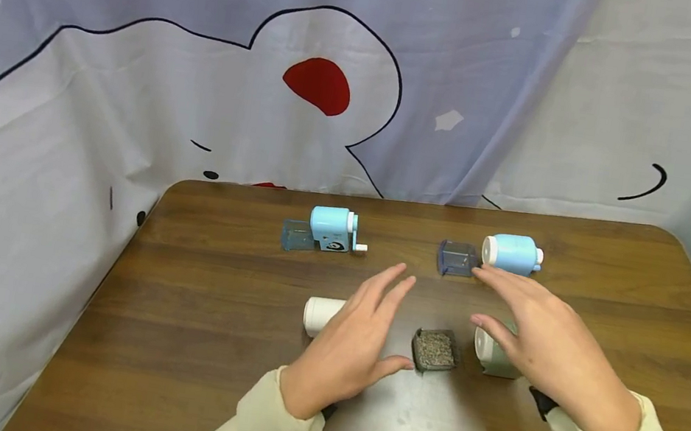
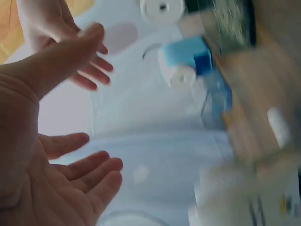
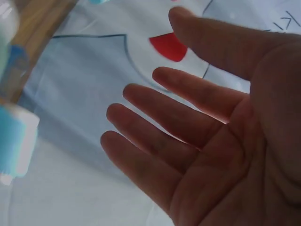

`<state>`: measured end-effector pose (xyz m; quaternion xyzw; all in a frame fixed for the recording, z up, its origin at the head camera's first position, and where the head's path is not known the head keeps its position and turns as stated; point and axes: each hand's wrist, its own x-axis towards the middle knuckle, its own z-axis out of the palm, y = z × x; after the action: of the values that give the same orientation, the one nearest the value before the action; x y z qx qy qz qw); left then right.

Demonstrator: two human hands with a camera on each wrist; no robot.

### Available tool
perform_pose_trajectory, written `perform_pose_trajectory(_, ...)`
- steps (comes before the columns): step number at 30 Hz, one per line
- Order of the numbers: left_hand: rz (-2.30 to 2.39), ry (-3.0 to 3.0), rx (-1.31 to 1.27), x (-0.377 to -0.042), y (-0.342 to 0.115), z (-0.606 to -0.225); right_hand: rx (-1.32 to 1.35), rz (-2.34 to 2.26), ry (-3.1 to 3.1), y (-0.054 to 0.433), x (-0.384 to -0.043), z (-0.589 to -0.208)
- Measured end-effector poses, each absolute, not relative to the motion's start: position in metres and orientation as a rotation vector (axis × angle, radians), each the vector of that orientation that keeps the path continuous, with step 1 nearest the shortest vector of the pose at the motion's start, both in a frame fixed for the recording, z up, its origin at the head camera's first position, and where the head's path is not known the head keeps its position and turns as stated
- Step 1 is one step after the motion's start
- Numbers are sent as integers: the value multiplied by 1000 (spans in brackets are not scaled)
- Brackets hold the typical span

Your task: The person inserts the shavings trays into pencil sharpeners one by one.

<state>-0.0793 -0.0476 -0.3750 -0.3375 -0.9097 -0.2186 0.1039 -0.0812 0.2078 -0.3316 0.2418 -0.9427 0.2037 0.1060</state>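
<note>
My left hand [image 1: 349,343] is held over the table with fingers extended and thumb apart, holding nothing. It partly hides a white cylindrical sharpener body [image 1: 319,314]. My right hand [image 1: 551,339] is likewise spread and holds nothing; it overlaps a pale green sharpener [image 1: 498,357] in the head view. Between the hands sits a small dark see-through drawer [image 1: 435,350] filled with greyish shavings. In the right wrist view the palm and straight fingers [image 3: 160,146] show with nothing in them.
At the back left stands a light blue crank pencil sharpener [image 1: 331,228] beside a clear blue drawer [image 1: 298,236]. Farther right, another light blue sharpener [image 1: 512,254] lies near a clear blue drawer [image 1: 457,259]. A printed curtain [image 1: 202,97] hangs behind the wooden table [image 1: 199,343].
</note>
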Motion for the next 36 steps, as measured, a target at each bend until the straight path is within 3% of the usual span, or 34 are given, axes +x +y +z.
perform_pose_trajectory(12,-357,-2921,-873,-72,6,-400,754,467,-2859,256,-76,-353)
perform_pose_trajectory(23,-269,-2999,-800,-78,12,-426,802,503,-2994,260,-80,-368)
perform_pose_trajectory(36,-505,-3004,-752,-84,13,-434,847,503,-2988,258,-83,-374)
